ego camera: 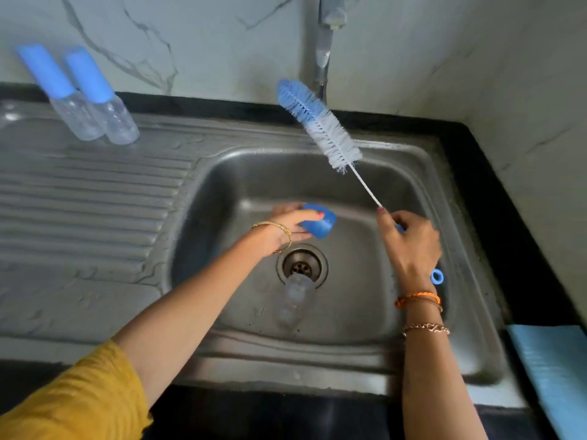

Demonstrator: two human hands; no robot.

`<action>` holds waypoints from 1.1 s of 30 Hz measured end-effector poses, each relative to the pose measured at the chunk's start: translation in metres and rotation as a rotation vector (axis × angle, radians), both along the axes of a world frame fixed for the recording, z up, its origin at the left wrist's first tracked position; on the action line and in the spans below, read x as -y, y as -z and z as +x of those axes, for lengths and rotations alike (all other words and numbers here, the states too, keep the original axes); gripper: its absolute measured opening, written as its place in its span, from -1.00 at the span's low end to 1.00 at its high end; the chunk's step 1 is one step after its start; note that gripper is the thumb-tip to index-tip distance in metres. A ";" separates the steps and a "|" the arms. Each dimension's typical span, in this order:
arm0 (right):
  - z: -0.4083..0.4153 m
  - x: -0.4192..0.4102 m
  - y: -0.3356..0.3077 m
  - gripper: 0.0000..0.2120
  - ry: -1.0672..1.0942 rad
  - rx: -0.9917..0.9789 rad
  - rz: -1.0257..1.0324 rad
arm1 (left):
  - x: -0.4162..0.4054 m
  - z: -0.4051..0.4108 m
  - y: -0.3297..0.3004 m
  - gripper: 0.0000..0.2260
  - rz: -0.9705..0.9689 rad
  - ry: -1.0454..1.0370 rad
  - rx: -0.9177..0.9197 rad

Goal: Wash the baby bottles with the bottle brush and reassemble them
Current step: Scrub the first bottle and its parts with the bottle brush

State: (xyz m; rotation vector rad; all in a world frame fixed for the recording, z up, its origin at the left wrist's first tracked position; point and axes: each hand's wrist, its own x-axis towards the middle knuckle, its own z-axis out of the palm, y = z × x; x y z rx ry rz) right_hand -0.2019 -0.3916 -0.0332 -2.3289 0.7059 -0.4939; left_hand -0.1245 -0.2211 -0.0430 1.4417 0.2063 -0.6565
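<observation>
Item: clear bottle (pixel 293 301), lying in the sink (pixel 460 312) just at 6 o'clock of the drain (pixel 301 265). I saw the left hand (pixel 287 227) gripping a blue cap (pixel 317 221) over the basin. The right hand (pixel 411 241) held the brush (pixel 319 123) handle, bristles raised toward 11 o'clock. Two capped bottles (pixel 92 96) stood at far 10 o'clock.

Brush handle (pixel 435 276) (mostly hidden)

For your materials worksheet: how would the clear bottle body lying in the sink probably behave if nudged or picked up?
The clear bottle body lies on its side by the drain, so it would probably roll. It looks like thin, empty plastic, likely light. The steel sink may be wet, so it could be slippery.
</observation>
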 end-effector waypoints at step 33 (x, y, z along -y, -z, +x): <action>0.002 -0.031 -0.009 -0.64 -0.445 -0.517 0.828 | -0.095 0.064 -0.092 -0.86 -0.476 -0.498 0.188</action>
